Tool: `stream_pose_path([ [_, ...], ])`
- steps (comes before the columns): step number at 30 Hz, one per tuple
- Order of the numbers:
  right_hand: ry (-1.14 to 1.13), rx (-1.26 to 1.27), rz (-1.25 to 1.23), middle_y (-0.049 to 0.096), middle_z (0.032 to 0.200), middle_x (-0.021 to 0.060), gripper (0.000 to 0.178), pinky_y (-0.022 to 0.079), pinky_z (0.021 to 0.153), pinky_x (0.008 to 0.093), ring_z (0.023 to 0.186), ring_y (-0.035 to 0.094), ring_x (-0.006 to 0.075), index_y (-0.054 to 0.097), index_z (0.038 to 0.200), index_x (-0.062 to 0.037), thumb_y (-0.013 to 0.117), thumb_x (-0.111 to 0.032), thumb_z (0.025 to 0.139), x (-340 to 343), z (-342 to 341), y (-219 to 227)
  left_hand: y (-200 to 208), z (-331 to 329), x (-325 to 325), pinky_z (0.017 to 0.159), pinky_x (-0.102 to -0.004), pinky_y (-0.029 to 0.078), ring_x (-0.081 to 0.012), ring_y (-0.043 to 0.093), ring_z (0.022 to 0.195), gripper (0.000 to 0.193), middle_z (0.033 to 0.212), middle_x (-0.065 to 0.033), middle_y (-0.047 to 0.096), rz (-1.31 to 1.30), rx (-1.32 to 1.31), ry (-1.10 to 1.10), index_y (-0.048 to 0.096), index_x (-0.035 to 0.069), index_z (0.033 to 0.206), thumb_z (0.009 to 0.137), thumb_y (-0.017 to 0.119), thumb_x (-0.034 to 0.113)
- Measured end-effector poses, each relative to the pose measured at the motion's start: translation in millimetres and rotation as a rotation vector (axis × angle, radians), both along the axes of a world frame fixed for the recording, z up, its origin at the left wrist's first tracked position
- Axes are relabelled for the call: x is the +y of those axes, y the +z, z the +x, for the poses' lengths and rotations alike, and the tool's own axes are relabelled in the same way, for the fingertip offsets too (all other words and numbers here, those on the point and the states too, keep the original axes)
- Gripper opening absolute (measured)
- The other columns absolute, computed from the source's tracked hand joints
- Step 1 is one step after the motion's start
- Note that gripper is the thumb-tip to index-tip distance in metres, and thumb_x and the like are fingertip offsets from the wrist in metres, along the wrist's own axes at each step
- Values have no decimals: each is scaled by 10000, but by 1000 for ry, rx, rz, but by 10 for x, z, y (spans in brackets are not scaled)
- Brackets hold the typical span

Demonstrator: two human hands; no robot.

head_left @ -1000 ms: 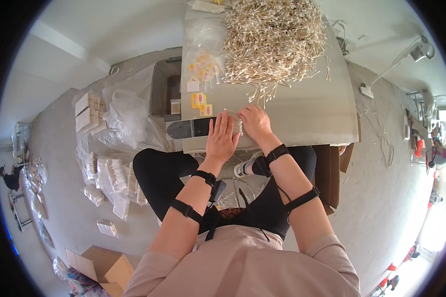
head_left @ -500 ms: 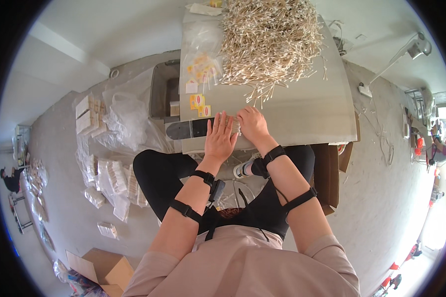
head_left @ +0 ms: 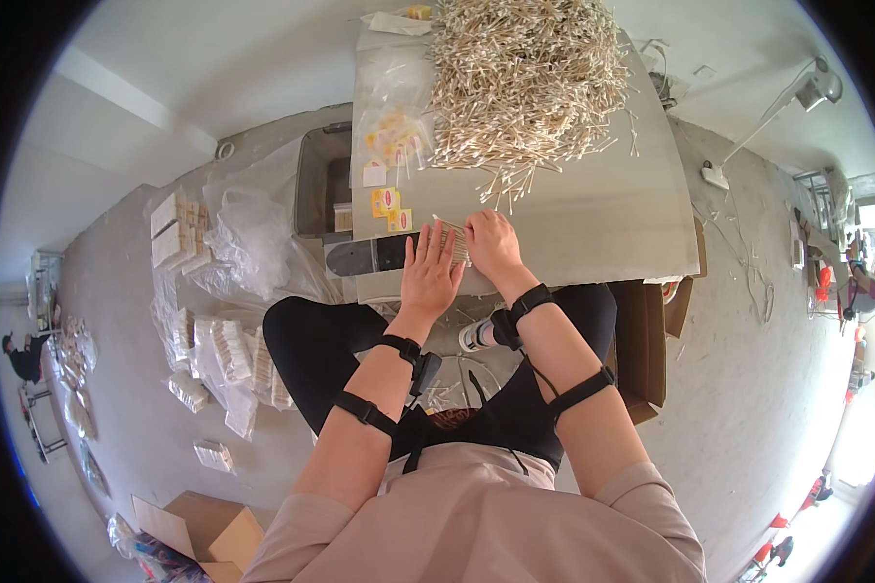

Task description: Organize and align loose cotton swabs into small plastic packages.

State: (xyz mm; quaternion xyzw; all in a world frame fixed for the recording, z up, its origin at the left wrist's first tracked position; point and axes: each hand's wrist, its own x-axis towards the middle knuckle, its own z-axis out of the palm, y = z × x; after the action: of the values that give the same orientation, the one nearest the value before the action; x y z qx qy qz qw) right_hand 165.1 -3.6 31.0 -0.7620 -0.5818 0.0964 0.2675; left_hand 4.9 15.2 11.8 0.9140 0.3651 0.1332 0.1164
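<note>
Left hand (head_left: 432, 284) lay flat, fingers parted, over lined-up swabs (head_left: 460, 250); right hand (head_left: 494, 245) curled (hold unclear) — far heap (head_left: 530, 87) was loose, left packs (head_left: 171, 243) stacked.

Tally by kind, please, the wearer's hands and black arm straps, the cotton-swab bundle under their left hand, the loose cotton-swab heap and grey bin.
Left hand, right hand: 2
Black arm straps: 4
Cotton-swab bundle: 1
Loose cotton-swab heap: 1
Grey bin: 1
Total: 9
</note>
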Motion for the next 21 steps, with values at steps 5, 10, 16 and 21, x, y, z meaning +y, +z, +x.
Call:
stream_pose_path([
  [5, -13, -9, 116, 625, 845, 120, 57, 510, 776, 442, 852, 614, 337, 615, 822, -58, 633, -109, 840, 7, 45, -84, 5, 14, -6, 1177, -549, 202, -345, 259, 1461, 605, 1583, -160, 278, -12, -2, 0, 376, 87, 1488, 973, 501, 379],
  [10, -65, -8, 101, 623, 866, 131, 53, 515, 761, 450, 847, 616, 347, 613, 831, -55, 622, -106, 841, 33, 4, -67, 2, 6, -6, 1178, -550, 200, -345, 252, 1463, 611, 1584, -157, 273, -12, 9, 0, 370, 89, 1491, 970, 506, 378],
  [16, -7, 23, 2, 617, 889, 120, 47, 515, 788, 438, 903, 617, 338, 624, 861, -67, 607, -111, 852, 65, 45, 34, -6, 3, -5, 1180, -550, 193, -347, 242, 1466, 622, 1591, -156, 256, -2, 8, -1, 361, 91, 1495, 964, 520, 372],
  [21, 158, 17, 27, 619, 880, 100, 51, 509, 781, 429, 893, 613, 322, 646, 878, -76, 611, -97, 847, 49, 108, 90, 6, 8, -4, 1182, -551, 187, -348, 235, 1469, 636, 1589, -167, 253, 3, 21, 3, 351, 90, 1500, 960, 530, 374],
])
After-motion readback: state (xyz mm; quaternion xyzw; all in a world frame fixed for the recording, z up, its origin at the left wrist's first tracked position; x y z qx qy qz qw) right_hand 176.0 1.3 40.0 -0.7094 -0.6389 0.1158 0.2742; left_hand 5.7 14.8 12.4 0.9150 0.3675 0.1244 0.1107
